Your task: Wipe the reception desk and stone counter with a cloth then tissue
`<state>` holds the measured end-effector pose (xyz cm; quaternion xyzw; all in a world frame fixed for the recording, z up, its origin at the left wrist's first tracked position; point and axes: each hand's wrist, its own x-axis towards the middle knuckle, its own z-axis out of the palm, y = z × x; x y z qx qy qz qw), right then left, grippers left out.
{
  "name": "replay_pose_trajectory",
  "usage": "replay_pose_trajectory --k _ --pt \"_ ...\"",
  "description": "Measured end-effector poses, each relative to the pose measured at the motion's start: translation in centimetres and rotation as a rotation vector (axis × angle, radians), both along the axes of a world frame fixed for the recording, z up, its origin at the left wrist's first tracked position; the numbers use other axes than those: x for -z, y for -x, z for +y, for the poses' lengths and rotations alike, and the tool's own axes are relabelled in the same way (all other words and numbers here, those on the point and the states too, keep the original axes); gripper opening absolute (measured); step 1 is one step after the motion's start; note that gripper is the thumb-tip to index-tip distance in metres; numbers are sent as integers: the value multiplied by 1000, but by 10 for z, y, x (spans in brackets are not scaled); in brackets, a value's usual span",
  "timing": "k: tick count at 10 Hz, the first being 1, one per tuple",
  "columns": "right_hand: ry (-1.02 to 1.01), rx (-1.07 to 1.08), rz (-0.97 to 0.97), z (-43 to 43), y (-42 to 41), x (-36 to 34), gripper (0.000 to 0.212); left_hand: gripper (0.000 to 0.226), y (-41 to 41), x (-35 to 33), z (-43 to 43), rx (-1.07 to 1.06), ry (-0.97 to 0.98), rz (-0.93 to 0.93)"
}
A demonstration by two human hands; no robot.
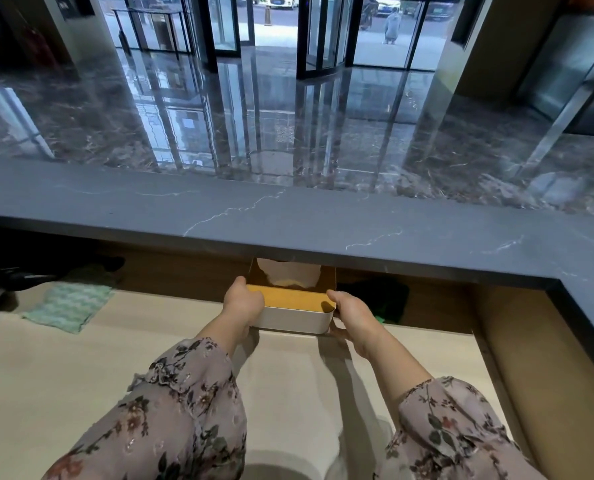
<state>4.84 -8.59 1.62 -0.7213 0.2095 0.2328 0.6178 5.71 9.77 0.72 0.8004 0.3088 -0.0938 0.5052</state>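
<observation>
A white tissue box (294,320) with a wooden lid sits on the pale reception desk (81,375), half under the grey stone counter (288,223). A white tissue (288,271) sticks up from its top. My left hand (243,301) grips the box's left side. My right hand (352,317) grips its right side, thumb on the lid corner. A green cloth (68,304) lies flat on the desk at the far left, away from both hands.
Dark objects (29,268) lie under the counter's overhang at the left, and a black one (378,299) sits right of the box. A brown side panel (548,358) bounds the desk at the right. Beyond the counter lies a glossy lobby floor with glass doors.
</observation>
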Motion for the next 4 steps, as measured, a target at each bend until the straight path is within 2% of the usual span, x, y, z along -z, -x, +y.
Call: replay_pose_trajectory --k 2,4 --pt "122 -68 -43 -1 21 -5 58 65 25 -12 -1 56 20 -62" --pt "157 -63 -43 -7 62 -26 66 56 61 -35 -8 103 -7 -103"
